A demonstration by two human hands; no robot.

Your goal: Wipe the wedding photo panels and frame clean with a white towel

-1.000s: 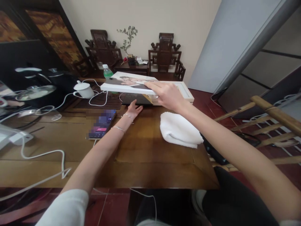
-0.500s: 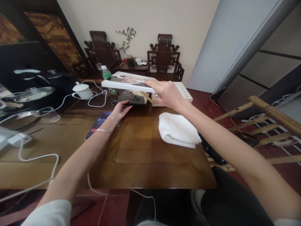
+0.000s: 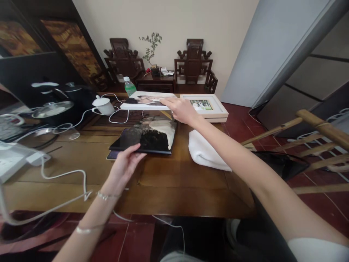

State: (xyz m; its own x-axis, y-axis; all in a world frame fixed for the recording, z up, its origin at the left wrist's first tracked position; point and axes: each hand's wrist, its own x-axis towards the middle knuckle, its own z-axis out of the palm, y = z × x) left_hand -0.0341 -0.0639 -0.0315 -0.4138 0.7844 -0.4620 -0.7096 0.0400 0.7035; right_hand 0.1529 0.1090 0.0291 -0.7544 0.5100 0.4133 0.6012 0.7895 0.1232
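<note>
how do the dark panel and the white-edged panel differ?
The dark panel has a thin dark edge; the white-edged panel a thicker white one.
The left hand grips the dark panel; the right hand holds the white-edged panel.
The dark panel is nearer the wearer than the white-edged panel.
Both face image-up.

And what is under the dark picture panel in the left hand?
Beneath the dark panel, a strip of phone shows at the near left corner; the rest, and anything else there, is covered.

The head camera overlooks the table point(image 3: 185, 182) (facing forward, downward)
</note>
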